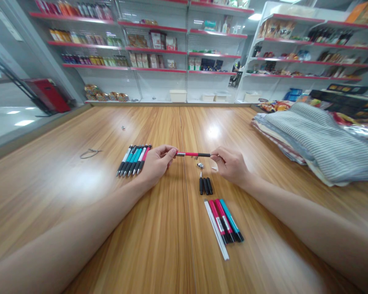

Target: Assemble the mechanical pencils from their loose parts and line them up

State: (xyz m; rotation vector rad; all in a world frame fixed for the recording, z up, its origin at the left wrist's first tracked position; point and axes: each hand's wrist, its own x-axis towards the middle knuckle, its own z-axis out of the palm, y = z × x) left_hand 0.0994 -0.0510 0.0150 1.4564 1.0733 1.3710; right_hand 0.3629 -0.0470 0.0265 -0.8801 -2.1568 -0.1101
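Observation:
A pink pen (191, 154) with a black grip is held level between my two hands over the wooden table. My left hand (159, 162) pinches its left end, and my right hand (231, 164) closes around the end by the black grip. Just below it lie small silver pen tips (200, 165) and several black rubber grips (206, 186). Nearer to me are pink pen barrels (219, 220), a teal barrel (231, 218) and thin white refills (216, 230). Left of my left hand, several whole pens (133, 160) lie in a row.
On the wooden table (153, 245), a loop of thin cord (90, 153) lies at the left and a small metal piece (123, 128) farther back. Folded striped cloth (322, 134) is stacked at the right edge. Stocked shelves (156, 49) stand behind; a red cart (49, 94) is at left.

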